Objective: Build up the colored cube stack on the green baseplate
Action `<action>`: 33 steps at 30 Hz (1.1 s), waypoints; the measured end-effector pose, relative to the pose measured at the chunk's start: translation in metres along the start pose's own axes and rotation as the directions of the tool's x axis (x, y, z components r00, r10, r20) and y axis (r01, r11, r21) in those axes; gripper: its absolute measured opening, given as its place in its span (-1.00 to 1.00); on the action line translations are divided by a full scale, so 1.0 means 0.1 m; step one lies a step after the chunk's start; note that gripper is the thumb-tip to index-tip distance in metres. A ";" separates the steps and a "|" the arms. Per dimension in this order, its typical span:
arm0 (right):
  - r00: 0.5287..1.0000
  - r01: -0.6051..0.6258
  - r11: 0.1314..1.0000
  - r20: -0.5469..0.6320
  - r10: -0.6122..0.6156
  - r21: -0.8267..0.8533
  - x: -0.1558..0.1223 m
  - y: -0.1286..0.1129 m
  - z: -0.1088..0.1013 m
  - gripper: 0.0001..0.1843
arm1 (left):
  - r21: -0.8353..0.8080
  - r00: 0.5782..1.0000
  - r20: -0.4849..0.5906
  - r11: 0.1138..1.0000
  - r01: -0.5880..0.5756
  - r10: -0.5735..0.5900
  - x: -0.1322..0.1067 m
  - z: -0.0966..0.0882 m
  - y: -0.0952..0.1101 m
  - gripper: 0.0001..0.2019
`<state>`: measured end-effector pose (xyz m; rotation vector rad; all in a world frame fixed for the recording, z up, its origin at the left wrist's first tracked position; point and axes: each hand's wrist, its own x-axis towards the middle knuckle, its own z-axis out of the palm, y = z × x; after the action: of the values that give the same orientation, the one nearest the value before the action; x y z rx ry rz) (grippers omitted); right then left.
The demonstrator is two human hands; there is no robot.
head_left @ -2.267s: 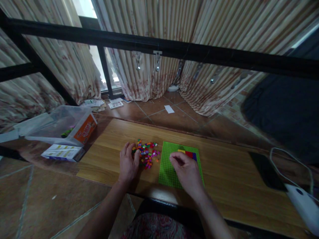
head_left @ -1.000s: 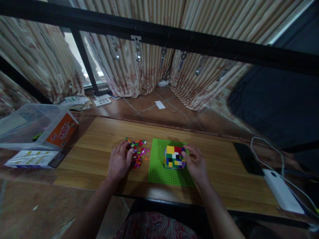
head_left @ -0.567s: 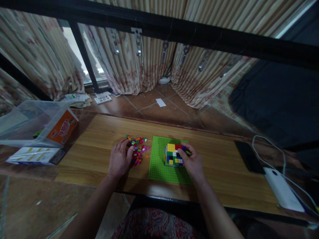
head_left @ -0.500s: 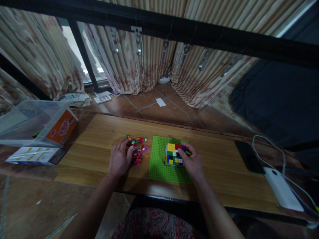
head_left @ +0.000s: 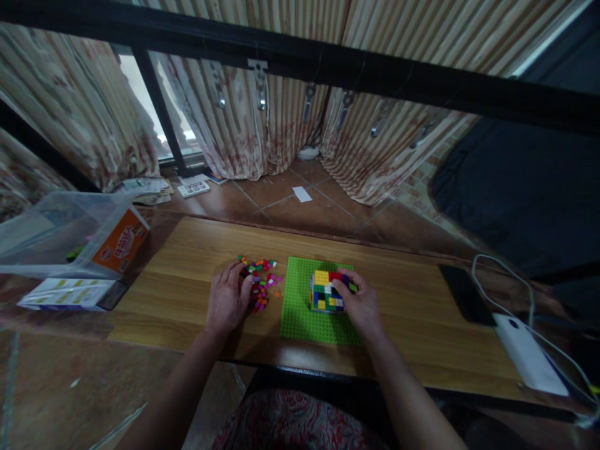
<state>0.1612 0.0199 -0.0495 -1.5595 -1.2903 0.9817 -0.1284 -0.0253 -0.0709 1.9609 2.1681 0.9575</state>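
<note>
A block built of toy bricks (head_left: 322,289) in yellow, red, blue, green and white stands on a green baseplate (head_left: 294,325). My right hand (head_left: 362,305) is closed at the block's right side, thumb on its top and fingers over its far right corner. Whether a loose brick is pinched there, I cannot tell. On the wooden table, left of the baseplate, lies a scatter of small loose bricks (head_left: 263,284). My left hand (head_left: 229,300) rests at the left edge of that scatter, thumb apart from the fingers. Its fingertips partly hide some bricks, and I see nothing held.
A clear plastic bin (head_left: 100,234) with an orange label lies at the table's left end, a white box (head_left: 70,294) before it. To the right are a black phone-like slab (head_left: 464,294), a white device (head_left: 529,353) and a cable (head_left: 529,284). A dark rail (head_left: 290,67) crosses above.
Both hands stay almost in place; the right thumb has shifted slightly left on the block. The view has tilted a little. The bricks look the same.
</note>
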 end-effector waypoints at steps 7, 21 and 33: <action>0.991 0.077 0.992 -0.116 -0.065 0.104 -0.02 0.02 -0.09 -0.54 | -0.008 1.000 -0.012 1.000 -0.028 0.028 -0.01 -0.01 0.00 -0.58; 0.859 0.496 0.814 0.306 -0.410 -0.302 -0.28 -0.76 0.52 -0.74 | -0.051 1.000 -0.003 0.998 0.029 -0.030 -0.01 -0.02 0.05 -0.63; 0.922 0.369 0.678 0.340 -0.184 -0.636 0.06 -0.62 1.29 -0.83 | -0.339 0.968 -0.105 0.923 0.180 -0.227 -0.07 -0.08 0.02 -0.57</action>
<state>0.0219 0.0490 -0.0317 -1.7188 -2.1918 0.5081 -0.1284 -0.0351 -0.0659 1.5264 2.0632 1.3533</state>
